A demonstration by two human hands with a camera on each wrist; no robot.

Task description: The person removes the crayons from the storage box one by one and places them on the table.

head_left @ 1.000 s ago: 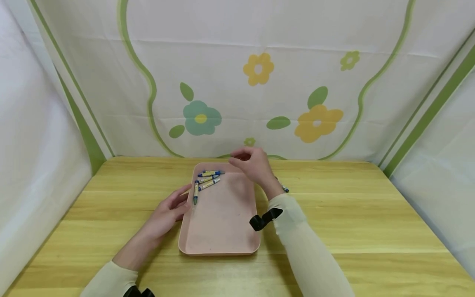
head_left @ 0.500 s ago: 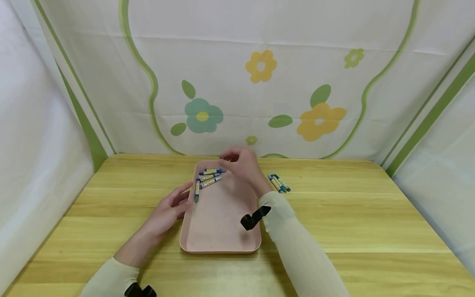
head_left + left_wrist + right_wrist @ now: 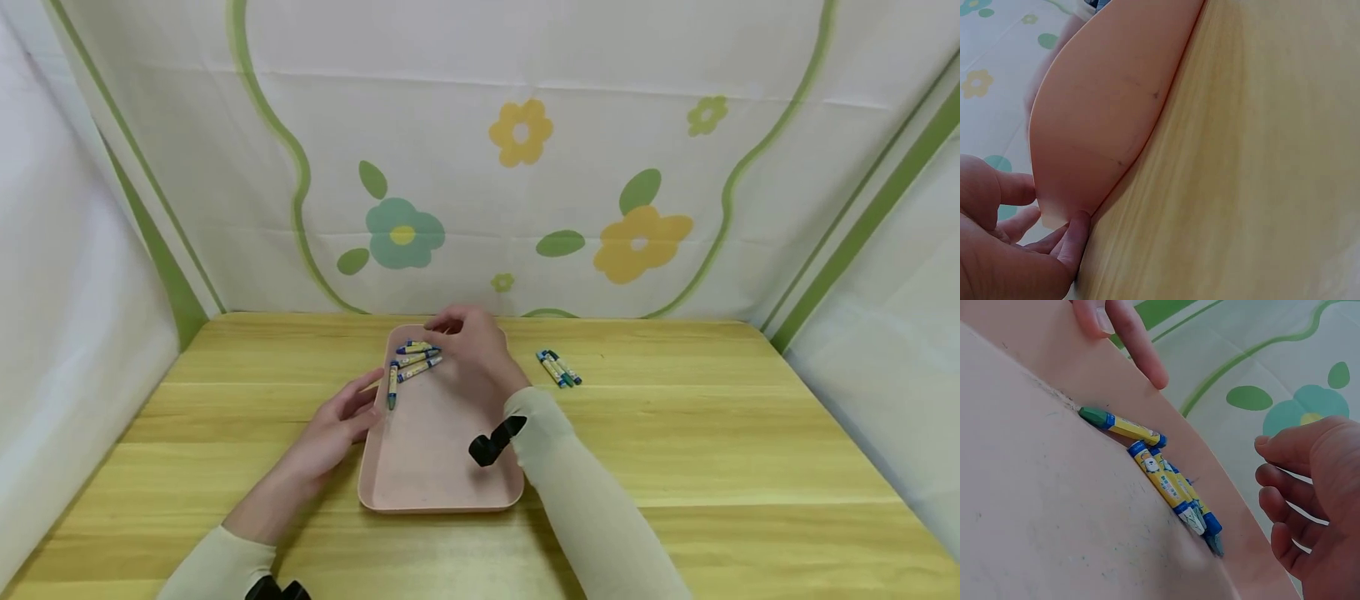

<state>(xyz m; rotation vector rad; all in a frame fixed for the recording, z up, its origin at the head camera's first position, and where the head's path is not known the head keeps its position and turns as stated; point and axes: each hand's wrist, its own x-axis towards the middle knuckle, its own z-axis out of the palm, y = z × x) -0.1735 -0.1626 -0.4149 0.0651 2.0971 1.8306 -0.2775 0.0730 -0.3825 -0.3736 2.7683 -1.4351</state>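
Head view, left to right: left hand point(image 3: 333, 425) steadies the pink tray point(image 3: 420, 467) with straight fingers; right hand point(image 3: 468, 342) hovers loosely curled, holding nothing, over four crayons in the tray point(image 3: 411, 360). Crayons on the table point(image 3: 558, 368) probably need fetching next.

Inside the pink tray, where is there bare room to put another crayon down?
The near half of the pink plastic tray, from the right hand down to the near rim, lies bare. The far left corner is crowded with blue-and-yellow crayons. The left hand rests against the left rim.
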